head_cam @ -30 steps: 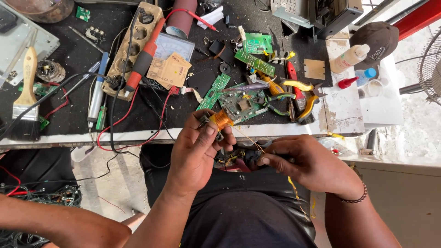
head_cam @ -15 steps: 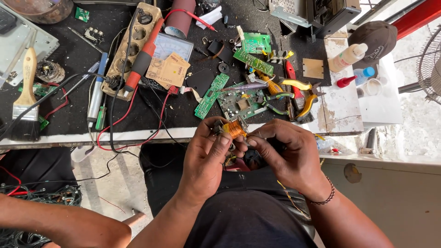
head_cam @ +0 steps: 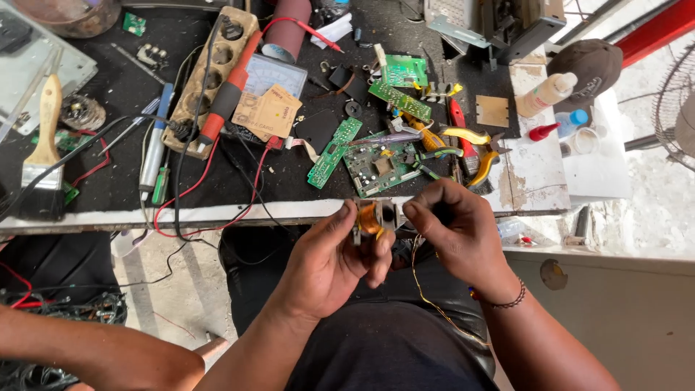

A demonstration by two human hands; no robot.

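Observation:
My left hand (head_cam: pixel 329 262) grips a small copper-wound coil on a dark frame (head_cam: pixel 371 219), held just below the bench's front edge. My right hand (head_cam: pixel 457 233) is at the coil's right side, thumb and fingers pinched together there. A thin yellow wire (head_cam: pixel 420 286) hangs down from under my right hand toward my lap. Whether the pinch holds that wire or the coil's frame is hidden by the fingers.
The black-topped bench (head_cam: pixel 108 174) carries green circuit boards (head_cam: pixel 376 163), yellow-handled pliers (head_cam: pixel 478 156), a wooden power strip (head_cam: pixel 210 72), a red test probe (head_cam: pixel 228 98), a paintbrush (head_cam: pixel 45 145), a soldering iron (head_cam: pixel 154 148) and small bottles (head_cam: pixel 548 94). Another person's arm (head_cam: pixel 101 347) is at lower left.
Both hands have drawn together and risen slightly toward the bench edge. My right hand came in from the right to the coil, and the coil has turned in my left hand.

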